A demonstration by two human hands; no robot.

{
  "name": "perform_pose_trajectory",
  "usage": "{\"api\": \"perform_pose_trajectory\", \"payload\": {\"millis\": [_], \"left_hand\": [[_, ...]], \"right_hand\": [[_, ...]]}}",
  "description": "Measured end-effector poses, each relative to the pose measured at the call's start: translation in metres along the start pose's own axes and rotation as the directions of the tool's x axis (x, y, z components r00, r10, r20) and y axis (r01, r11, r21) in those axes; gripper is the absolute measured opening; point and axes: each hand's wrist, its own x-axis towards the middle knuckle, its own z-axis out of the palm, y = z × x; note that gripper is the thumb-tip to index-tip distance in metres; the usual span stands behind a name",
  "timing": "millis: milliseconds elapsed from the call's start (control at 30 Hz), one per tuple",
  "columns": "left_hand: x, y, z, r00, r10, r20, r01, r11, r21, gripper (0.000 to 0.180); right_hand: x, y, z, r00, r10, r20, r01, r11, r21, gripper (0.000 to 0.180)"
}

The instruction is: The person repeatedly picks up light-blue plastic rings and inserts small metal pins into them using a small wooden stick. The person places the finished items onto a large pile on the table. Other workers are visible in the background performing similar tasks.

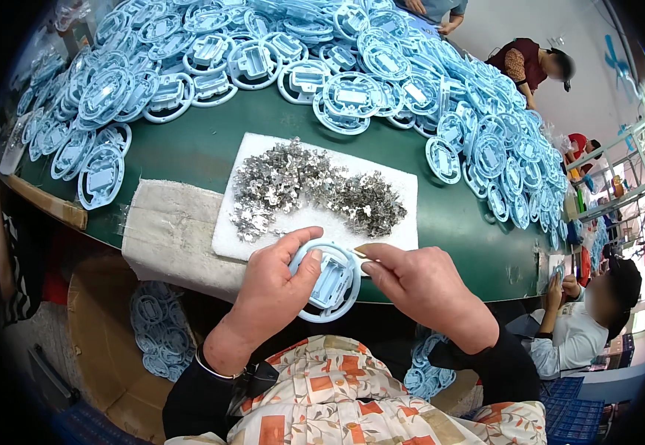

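Left hand [272,276] grips a blue frame [330,285], right hand [428,280] a slim piece [359,253]; a cardboard box [94,350] holds similar frames [161,328].

The held part [328,285] and the pile [352,95] are pale blue. The surface [178,137] is dark green, the board [302,224] white, the clips [282,176] silver-grey, the cloth [168,226] greyish white. The garment [337,378] is cream, printed with orange blocks and leafy sprigs; the sleeves [511,367] are black, the box [100,334] brown.

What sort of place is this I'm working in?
Probably a factory assembly workshop: a green worktable heaped with near-identical light-blue plastic parts, many small metal pieces on a white board, and other people nearby.
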Motion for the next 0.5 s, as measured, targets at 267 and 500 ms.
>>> {"api": "perform_pose_trajectory", "payload": {"millis": [267, 500], "left_hand": [[-0.012, 0.018, 0.007, 0.967, -0.002, 0.254, 0.075, 0.957, -0.279, 0.042], [-0.007, 0.030, 0.019, 0.899, 0.217, 0.381, -0.334, 0.902, 0.274, 0.049]], "right_hand": [[-0.022, 0.026, 0.031, 0.950, 0.201, 0.239, -0.277, 0.192, 0.941, 0.031], [-0.033, 0.027, 0.019, 0.977, 0.171, 0.130, -0.196, 0.462, 0.865, 0.029]]}}
